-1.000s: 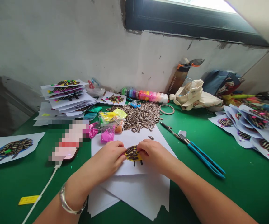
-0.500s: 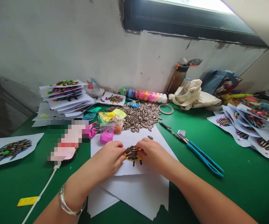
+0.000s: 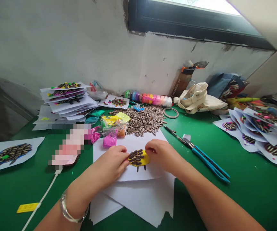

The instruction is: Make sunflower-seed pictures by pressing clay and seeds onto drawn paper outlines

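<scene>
Head view: on a green table (image 3: 249,199), a yellow clay shape (image 3: 145,158) lies near the middle of the top white sheet (image 3: 126,175), somewhat closer to the sheet's near edge. Dark striped seeds (image 3: 135,157) overlap across its left and middle parts; its right end is bare, and two short dark strokes stand out from its near side. The left hand (image 3: 112,162) rests on the sheet, thumb and fingertips curled against the shape's left end; whether they pinch it I cannot tell. The right hand (image 3: 163,155) has its fingertips bunched at the shape's upper right rim, and whether they grasp anything is hidden. At the sheet's far left corner sits a bag of pink clay (image 3: 110,140); a large seed pile (image 3: 148,120) spreads beyond its far edge. Past the sheet's right edge lies a blue-handled tool (image 3: 210,163). Stacked papers (image 3: 74,107) stand toward the table's far left corner, with more papers (image 3: 261,128) by its right edge.
</scene>
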Demonstrator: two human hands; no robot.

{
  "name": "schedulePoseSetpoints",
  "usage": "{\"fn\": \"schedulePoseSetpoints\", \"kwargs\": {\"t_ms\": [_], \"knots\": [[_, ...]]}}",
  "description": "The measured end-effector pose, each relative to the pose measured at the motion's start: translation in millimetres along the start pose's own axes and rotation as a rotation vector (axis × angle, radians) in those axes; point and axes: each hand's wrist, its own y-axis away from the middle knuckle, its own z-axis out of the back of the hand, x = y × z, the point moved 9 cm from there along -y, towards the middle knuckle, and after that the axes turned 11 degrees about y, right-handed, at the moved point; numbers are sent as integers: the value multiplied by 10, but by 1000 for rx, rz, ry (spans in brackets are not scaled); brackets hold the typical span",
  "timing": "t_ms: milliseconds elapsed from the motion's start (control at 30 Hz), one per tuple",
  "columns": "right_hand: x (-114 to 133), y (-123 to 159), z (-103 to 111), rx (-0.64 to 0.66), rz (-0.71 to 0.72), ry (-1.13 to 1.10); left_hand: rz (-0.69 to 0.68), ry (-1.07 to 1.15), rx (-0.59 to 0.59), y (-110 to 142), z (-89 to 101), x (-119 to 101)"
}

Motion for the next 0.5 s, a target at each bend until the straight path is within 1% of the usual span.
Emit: {"fn": "schedulePoseSetpoints", "kwargs": {"t_ms": [133,200,300,400,500], "knots": [[-390,-71,244,-246,-117,30,-2,-10,-9,-20,1,8],[-533,-106,281,-313,-151,84,1,-15,-7,-31,-2,22],[-637,-174,242,-327,-154,180,-7,-18,-4,-35,-7,32],[-645,-249,155,-275,-120,322,-12,-14,-10,-19,-4,33],[-630,-282,105,-231,-98,392,-11,-8,-14,-5,-3,31]]}}
